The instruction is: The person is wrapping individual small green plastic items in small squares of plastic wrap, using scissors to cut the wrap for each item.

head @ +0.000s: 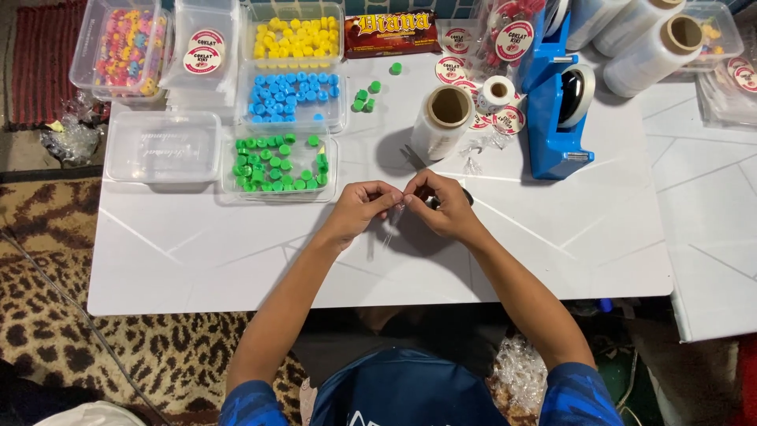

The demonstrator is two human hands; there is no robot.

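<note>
The white worktop [197, 252] carries everything here, and I take the clear tub of green caps [277, 164] as landmark. Behind this tub stand a tub of blue caps [293, 91] and, further behind, a tub of yellow caps [296, 35]. An empty clear tub [164, 147] lies just to the left of it. To the right of the green tub stands a roll of clear film [443, 120], and further right a blue tape dispenser [556, 102]. A few loose green caps [365, 99] lie behind and to the right of the tub.

The left hand [359, 209] and the right hand [445, 207] meet in front of the tub and to its right, a little above the worktop. Both are nearly closed, the fingertips pinching a small clear plastic piece [397, 211] between them. It hangs down from the fingers, and its exact shape is too small to tell.

I judge this piece to be very light, thin and rather slippery, easy to bend or crush. It is best taken at its upper end with thumb and forefinger only, with gentle pressure
</note>
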